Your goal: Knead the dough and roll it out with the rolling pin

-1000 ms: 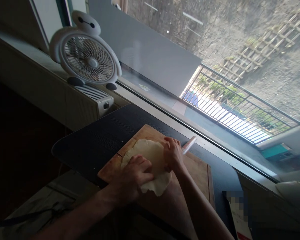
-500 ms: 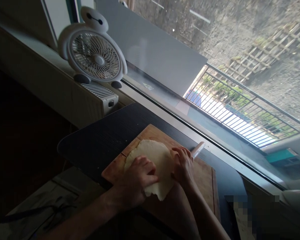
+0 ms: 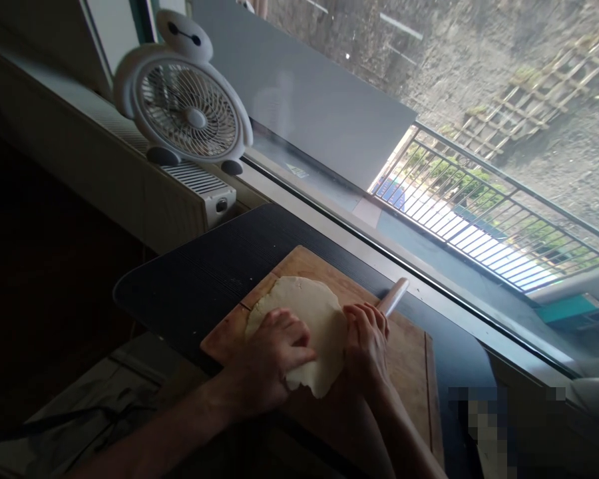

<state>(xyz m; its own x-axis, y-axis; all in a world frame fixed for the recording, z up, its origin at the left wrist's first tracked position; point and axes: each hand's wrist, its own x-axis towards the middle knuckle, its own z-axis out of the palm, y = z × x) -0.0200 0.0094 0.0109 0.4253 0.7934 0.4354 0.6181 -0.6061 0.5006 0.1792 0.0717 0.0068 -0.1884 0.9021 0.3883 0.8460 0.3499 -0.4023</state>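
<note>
A pale, flat sheet of dough (image 3: 314, 313) with an uneven edge lies on a wooden board (image 3: 409, 359). My left hand (image 3: 279, 352) rests on the dough's lower left part, fingers curled inward and thumb stretched across the surface. At the right edge of the dough is my right hand (image 3: 365, 342), its fingers bent and close together over that edge; the fingertips are partly hidden. Just beyond the right hand, one end of a smooth rolling pin (image 3: 395, 297) sticks out, pointing toward the window. The hand hides the pin's other end.
The board sits on a dark table (image 3: 219, 266) with rounded corners, beside a window ledge (image 3: 324, 226). A white character-shaped fan (image 3: 194, 118) stands on a radiator (image 3: 199, 179) at the far left. Outside the glass is a balcony railing (image 3: 489, 206).
My right hand has moved slightly down and toward me along the dough's right edge, and its fingers lie lower. The left hand stays nearly in place. The rolling pin has hardly moved.
</note>
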